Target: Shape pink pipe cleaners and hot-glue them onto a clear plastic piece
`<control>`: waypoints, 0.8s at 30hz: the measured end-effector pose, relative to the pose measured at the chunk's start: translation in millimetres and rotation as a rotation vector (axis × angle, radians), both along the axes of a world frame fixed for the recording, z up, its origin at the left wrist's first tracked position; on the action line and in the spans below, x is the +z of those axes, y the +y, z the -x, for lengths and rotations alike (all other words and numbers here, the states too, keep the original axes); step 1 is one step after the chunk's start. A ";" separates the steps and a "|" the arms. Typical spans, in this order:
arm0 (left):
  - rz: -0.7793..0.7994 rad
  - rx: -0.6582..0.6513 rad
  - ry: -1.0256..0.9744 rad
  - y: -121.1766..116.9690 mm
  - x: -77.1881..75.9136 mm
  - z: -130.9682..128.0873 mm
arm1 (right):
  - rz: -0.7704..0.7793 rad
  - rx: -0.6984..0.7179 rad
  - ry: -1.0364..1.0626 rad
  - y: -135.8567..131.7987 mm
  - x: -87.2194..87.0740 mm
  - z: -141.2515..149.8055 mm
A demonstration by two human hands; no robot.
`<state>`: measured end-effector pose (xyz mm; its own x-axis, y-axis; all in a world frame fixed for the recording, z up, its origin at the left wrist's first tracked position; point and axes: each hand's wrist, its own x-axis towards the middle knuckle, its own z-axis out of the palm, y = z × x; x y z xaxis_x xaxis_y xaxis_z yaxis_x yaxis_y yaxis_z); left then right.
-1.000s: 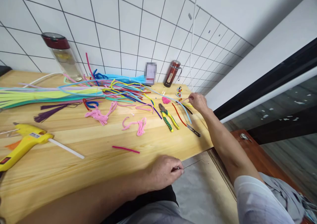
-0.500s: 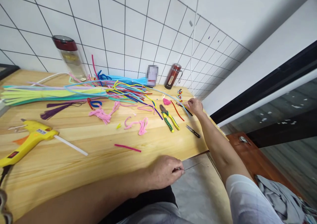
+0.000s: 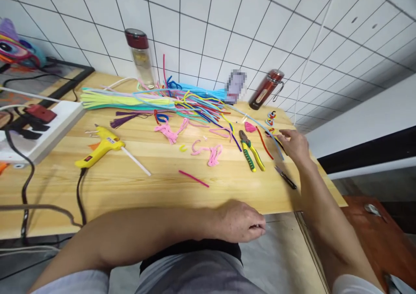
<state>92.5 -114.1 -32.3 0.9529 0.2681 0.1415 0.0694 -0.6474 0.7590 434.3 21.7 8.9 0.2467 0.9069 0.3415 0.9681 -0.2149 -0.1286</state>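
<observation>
My left hand (image 3: pixel 240 221) rests at the front edge of the wooden table (image 3: pixel 156 194), its fingers curled closed; anything inside them is hidden. At the right end of the table my right hand (image 3: pixel 295 145) reaches out palm down, with thumb and forefinger apart and nothing visible between them. Just left of its fingertips lie a light blue pipe cleaner (image 3: pixel 271 134) and a red pipe cleaner (image 3: pixel 264 143). Behind it stands a small multicoloured twisted figure (image 3: pixel 270 119). Black thread snips (image 3: pixel 286 178) lie below the right hand, and green-yellow pliers (image 3: pixel 251 151) farther left.
Bundled pipe cleaners (image 3: pixel 130 99) stretch along the back. Pink bent pieces (image 3: pixel 170 131) and a magenta piece (image 3: pixel 194 178) lie mid-table. A yellow glue gun (image 3: pixel 102 146) and a power strip (image 3: pixel 61 129) are at left. A glass bottle (image 3: pixel 143 64) and red flask (image 3: pixel 266 90) stand behind.
The view has swung left, bringing the power strip into sight. My right hand's fingers have spread from a closed pinch near the small pieces. My left hand stays curled at the table edge.
</observation>
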 end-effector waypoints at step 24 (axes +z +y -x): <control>-0.091 -0.037 -0.029 -5.4 -11.6 1.2 | 0.094 -0.318 -0.008 -98.8 -39.3 -66.5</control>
